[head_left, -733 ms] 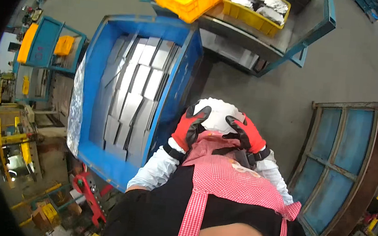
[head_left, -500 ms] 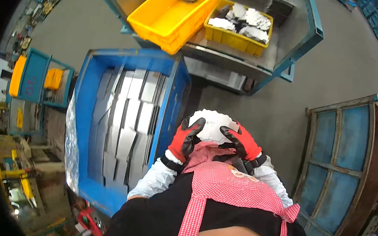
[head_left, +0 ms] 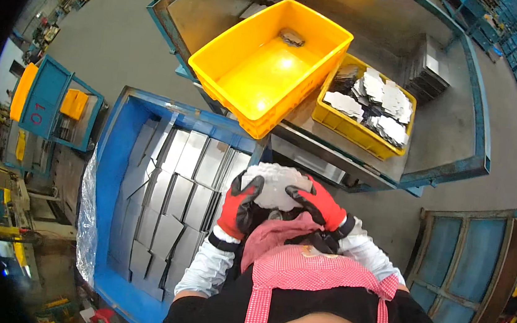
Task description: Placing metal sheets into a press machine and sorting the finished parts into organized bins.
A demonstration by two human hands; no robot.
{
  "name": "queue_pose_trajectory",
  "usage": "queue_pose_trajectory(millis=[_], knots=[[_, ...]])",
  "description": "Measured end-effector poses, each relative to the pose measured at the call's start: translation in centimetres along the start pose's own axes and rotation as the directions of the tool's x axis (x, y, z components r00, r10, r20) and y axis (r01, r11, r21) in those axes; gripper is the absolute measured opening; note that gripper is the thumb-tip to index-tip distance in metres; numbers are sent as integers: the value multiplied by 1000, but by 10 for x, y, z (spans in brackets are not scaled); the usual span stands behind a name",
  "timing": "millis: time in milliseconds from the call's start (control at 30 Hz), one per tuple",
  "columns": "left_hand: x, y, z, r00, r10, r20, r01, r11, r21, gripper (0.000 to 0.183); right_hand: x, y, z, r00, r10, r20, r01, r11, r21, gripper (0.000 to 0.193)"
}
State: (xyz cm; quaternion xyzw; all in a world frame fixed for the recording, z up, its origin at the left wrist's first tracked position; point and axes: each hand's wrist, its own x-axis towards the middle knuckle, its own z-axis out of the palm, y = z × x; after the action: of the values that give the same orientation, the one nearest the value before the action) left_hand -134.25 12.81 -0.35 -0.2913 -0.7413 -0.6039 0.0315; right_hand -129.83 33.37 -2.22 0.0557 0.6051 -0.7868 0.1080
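Note:
Between my two gloved hands is a stack of flat metal plates (head_left: pixel 276 187) with notched edges, held in front of my apron. My left hand (head_left: pixel 240 204), in a red and black glove, grips the stack's left side with the thumb on the top face. On the right side, my right hand (head_left: pixel 318 203) grips it the same way, thumb across the top. The undersides of the plates and most fingertips are hidden. Just beyond stand a yellow bin (head_left: pixel 240 94), holding a small clump of metal pieces, and a lower yellow crate (head_left: pixel 361 134) with stacks of similar notched plates.
To my left, a blue container (head_left: pixel 116 148) holds rows of rectangular metal sheets. Both yellow bins rest on a metal-walled cart (head_left: pixel 454 137), with more stacked plates (head_left: pixel 429 69) at its right. A blue-panelled metal frame (head_left: pixel 463 262) stands at the right.
My view has shifted toward the cart, so the yellow bins appear closer and lower. My hands, still gripping the plates, have moved slightly up the apron and left in the picture.

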Motion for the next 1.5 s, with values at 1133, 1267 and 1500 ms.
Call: queue_pose_trajectory(millis=[1133, 1267, 1500], knots=[[471, -275, 46, 637, -476, 606, 722, 96, -685, 41, 429, -157, -188, 925, 379, 5, -351, 853, 386, 38], [507, -307, 58, 664, -434, 609, 697, 64, -714, 40, 472, -146, -212, 935, 355, -25, -315, 858, 405, 37], [540, -367, 76, 709, -406, 577, 663, 102, -742, 41, 527, -120, -243, 994, 111, -19, -98, 935, 342, 36]])
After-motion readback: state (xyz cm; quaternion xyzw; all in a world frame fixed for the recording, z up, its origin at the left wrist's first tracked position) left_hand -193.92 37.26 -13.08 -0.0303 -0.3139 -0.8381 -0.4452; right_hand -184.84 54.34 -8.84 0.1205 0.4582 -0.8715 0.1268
